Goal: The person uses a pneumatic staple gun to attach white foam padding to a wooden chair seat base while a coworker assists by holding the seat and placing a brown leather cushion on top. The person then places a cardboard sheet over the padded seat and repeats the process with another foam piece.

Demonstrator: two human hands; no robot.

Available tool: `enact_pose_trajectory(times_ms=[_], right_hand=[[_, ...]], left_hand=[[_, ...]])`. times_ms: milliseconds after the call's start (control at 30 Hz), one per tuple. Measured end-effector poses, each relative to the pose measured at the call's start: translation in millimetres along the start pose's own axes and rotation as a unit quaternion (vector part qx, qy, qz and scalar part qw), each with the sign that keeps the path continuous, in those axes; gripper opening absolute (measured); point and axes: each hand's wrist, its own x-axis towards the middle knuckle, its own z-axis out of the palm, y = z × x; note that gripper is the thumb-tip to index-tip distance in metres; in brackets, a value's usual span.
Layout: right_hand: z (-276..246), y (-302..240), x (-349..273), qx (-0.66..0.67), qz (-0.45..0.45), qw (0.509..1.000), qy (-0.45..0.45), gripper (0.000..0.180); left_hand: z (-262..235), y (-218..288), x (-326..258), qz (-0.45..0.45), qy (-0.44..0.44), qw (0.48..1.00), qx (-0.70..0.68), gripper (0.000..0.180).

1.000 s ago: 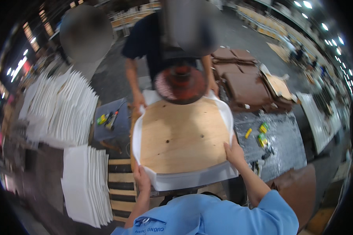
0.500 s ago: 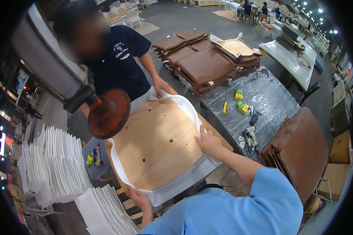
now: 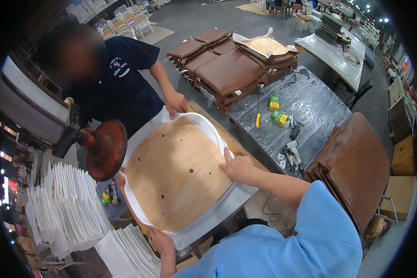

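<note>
A plywood seat board (image 3: 180, 173) lies underside up, with several holes in it and a white cover (image 3: 204, 222) folded up around its rim. My left hand (image 3: 162, 241) is closed on the cover at the near left corner. At the right edge, my right hand (image 3: 238, 167) grips the cover, thumb at the board's rim. Across from me a co-worker in a dark shirt holds the far edge with one hand (image 3: 175, 103); a few fingers of the other hand show at the left edge. A red round press disc (image 3: 106, 150) hangs beside the left edge.
White padded sheets (image 3: 72, 208) stand stacked at left. To the right, a plastic-wrapped table (image 3: 287, 99) bears a yellow screwdriver (image 3: 258, 119), small boxes (image 3: 274, 102) and a staple gun (image 3: 292, 155). Brown cushions (image 3: 231, 69) are piled behind; brown covers (image 3: 352, 162) stack at right.
The view has shifted, and the red disc now appears further left and lower. The co-worker leans closer, with fingers showing at the seat's left edge. Both my hands keep their hold.
</note>
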Motion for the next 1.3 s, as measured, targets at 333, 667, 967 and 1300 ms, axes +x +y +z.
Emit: enact_pose_trajectory(times_ms=[333,667,967,1300], right_hand=[[7,4,0,0.010,-0.013,1.000,-0.005,0.091],[9,-11,-3,-0.024,0.010,1.000,0.000,0.093],[12,-22,-10,-0.048,0.004,0.998,0.029,0.089],[17,-4,16,-0.089,-0.070,0.987,0.114,0.062]], left_hand=[[2,1,7,0.049,0.102,0.992,0.051,0.044],[-5,-84,42,-0.050,-0.034,0.962,-0.267,0.066],[3,-91,80,-0.066,0.029,0.952,-0.297,0.029],[5,-49,76,-0.126,0.024,0.973,-0.193,0.026]])
